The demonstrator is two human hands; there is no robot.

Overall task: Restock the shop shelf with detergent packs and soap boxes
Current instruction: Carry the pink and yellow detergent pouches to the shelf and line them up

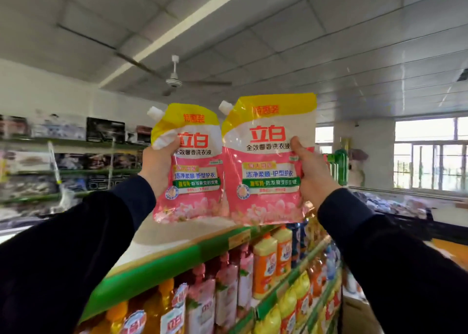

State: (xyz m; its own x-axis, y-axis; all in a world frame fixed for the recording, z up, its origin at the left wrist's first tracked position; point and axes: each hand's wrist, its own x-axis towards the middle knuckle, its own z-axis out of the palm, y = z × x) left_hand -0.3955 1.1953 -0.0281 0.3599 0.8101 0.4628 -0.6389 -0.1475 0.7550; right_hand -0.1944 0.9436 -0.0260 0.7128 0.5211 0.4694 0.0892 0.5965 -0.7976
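Two pink and yellow detergent packs with white spouts are held up side by side above the shelf top. My left hand (158,167) grips the left detergent pack (193,171) by its left edge, thumb on the front. My right hand (312,174) grips the right detergent pack (266,161) by its right edge. Both packs are upright, their lower corners just over the pale top board of the shelf (162,242). No soap boxes are visible.
The green-edged shelf (192,254) below holds pink pouches (222,290), orange bottles (264,265) and yellow bottles (298,298). Wall shelves with boxed goods (76,153) stand at the left. A ceiling fan (174,80) hangs overhead, and windows (430,156) are at the right.
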